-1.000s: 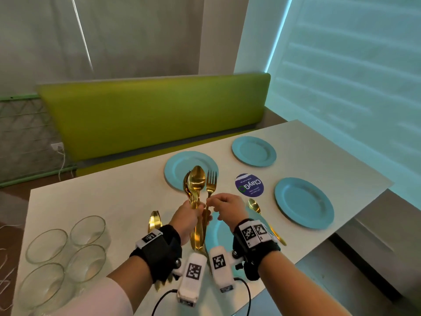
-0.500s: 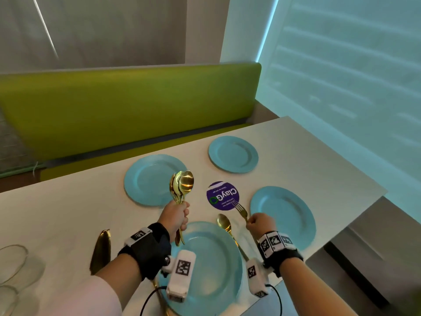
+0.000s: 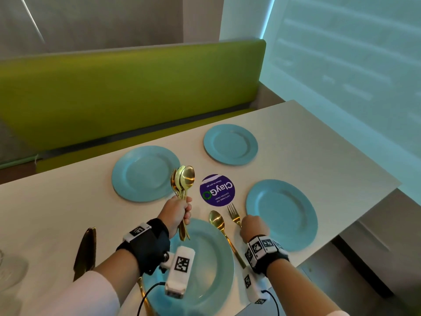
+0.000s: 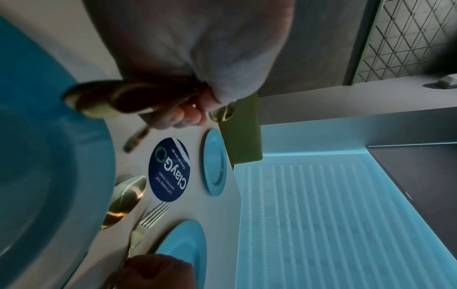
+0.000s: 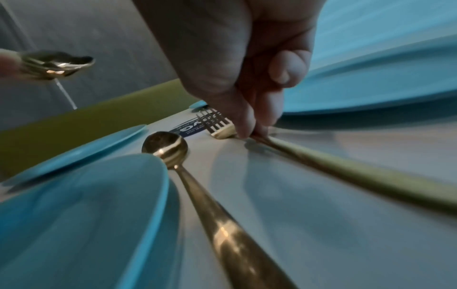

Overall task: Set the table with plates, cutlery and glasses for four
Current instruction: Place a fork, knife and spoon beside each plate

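A long green bench back [image 3: 127,87] runs behind the pale worktop [image 3: 319,156], the biggest things in view. Four blue plates lie on the worktop: the near plate [image 3: 211,270] under the person's forearms, the right plate [image 3: 282,215] close to the worktop's right edge, the far left plate [image 3: 145,174] and the smaller-looking far right plate [image 3: 230,144] toward the bench. Between the plates sits a round purple sticker [image 3: 217,190] printed "ClayGo". At the left edge a clear glass [image 3: 9,267] shows only in part, and a gold knife [image 3: 85,252] lies left of the near plate.

The left hand [image 3: 176,213] is raised above the near plate's far rim, its fingers [image 4: 188,117] curled tight round the handles of a bundle of gold cutlery [image 3: 182,181], spoon bowls upward with fork tines showing behind them. The right hand [image 3: 252,226] is low at the worktop between the near plate and the right plate; its fingers [image 5: 247,117] pinch the neck of a gold fork [image 3: 234,215], whose tines point at the sticker and whose handle lies along the worktop in the right wrist view. Just left of the fork, a gold spoon [image 3: 218,222] lies flat beside the near plate's right rim, bowl toward the sticker.
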A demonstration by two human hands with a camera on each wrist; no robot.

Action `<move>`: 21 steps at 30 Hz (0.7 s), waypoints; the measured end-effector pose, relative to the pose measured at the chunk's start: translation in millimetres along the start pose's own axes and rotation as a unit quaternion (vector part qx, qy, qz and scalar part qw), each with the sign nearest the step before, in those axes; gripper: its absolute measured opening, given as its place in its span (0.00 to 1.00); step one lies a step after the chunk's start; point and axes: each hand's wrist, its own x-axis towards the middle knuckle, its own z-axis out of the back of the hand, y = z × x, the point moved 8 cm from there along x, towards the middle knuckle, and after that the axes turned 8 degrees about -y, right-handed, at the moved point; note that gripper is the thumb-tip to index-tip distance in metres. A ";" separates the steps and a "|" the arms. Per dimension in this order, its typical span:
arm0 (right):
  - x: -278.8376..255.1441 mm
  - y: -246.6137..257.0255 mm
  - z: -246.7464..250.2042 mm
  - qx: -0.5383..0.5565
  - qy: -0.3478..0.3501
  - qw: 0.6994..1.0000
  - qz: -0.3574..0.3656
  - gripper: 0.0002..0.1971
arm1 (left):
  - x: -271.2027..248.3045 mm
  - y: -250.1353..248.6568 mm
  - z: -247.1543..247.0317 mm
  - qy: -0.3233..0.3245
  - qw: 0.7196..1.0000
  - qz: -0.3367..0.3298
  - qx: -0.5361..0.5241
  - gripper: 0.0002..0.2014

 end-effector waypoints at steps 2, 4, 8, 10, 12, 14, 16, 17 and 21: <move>-1.6 4.0 2.8 -0.024 -0.015 0.999 0.019 0.15 | 1.4 0.4 -0.9 0.000 1.000 0.000 0.001 0.11; -3.0 7.6 5.5 -0.041 -0.024 0.998 0.039 0.16 | 1.8 -0.4 -2.1 0.000 1.000 -0.001 0.004 0.11; -5.4 11.3 11.8 -0.059 -0.037 0.996 0.059 0.16 | 3.2 -2.9 -3.3 -0.001 1.000 -0.004 0.006 0.12; -5.1 12.9 12.8 -0.063 -0.037 0.995 0.061 0.16 | 4.0 -3.3 -2.8 -0.002 1.000 -0.002 0.006 0.12; -4.9 13.7 13.3 -0.063 -0.035 0.996 0.057 0.16 | 4.6 -2.9 -1.6 -0.004 1.000 0.000 0.006 0.12; -4.8 13.0 13.7 -0.057 -0.034 0.996 0.053 0.15 | 5.0 -1.8 -0.3 -0.005 1.000 0.002 0.008 0.12; -5.5 12.3 14.6 -0.051 -0.035 0.997 0.050 0.14 | 5.1 -1.1 1.0 -0.005 1.000 0.004 0.010 0.12; -6.1 12.1 15.7 -0.049 -0.036 0.997 0.050 0.14 | 5.1 -1.0 1.6 -0.005 1.000 0.004 0.012 0.12; -6.2 12.3 18.1 -0.048 -0.040 0.997 0.050 0.14 | 3.1 -1.5 2.4 0.000 1.000 0.003 0.017 0.11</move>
